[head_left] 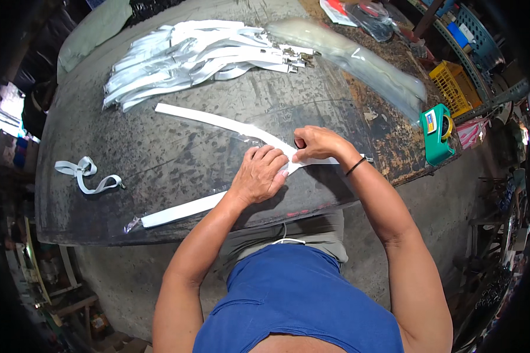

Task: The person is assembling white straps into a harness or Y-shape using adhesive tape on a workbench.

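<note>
A long white strap (206,116) lies on the dark table in front of me, its pieces meeting under my hands in a forked shape. One arm runs to the far left; another white strap arm (182,210) comes toward the near left, with clear plastic at its end. My left hand (260,173) rests over the junction, fingers bent together and closed on the strap. Close beside it, my right hand (321,144) is closed in a pinch, thumb tip at the strap. A third arm passes beneath the right wrist toward a small metal end. What lies under the fingers is hidden.
A heap of white straps (188,56) with metal clips lies at the back. Beside it stretches a clear plastic bag (359,56). A looped white strap (85,173) is at left. On the right stand a green tape dispenser (437,135) and a yellow basket (451,88).
</note>
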